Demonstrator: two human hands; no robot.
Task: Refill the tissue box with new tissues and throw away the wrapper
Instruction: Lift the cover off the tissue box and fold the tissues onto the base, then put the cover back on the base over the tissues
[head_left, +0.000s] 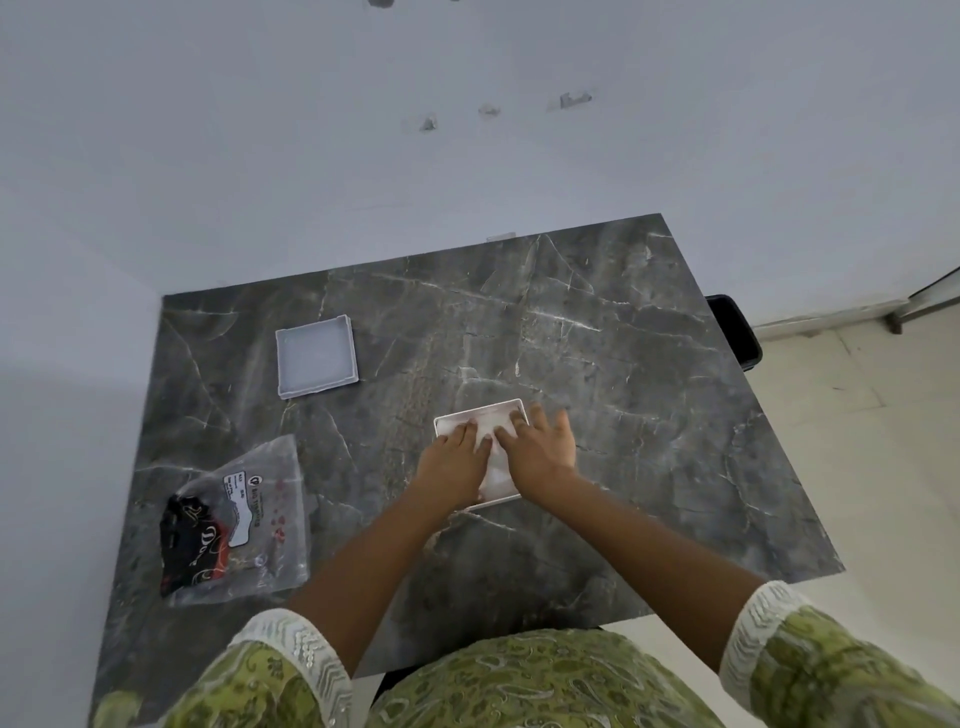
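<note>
Fingers (470, 434) flat, pressing tissues (493, 423), box (480, 407)

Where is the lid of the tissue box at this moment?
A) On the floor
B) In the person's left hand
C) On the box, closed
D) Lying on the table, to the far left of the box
D: the lid lies alone on the table, while both hands press tissues into the open box.
</note>
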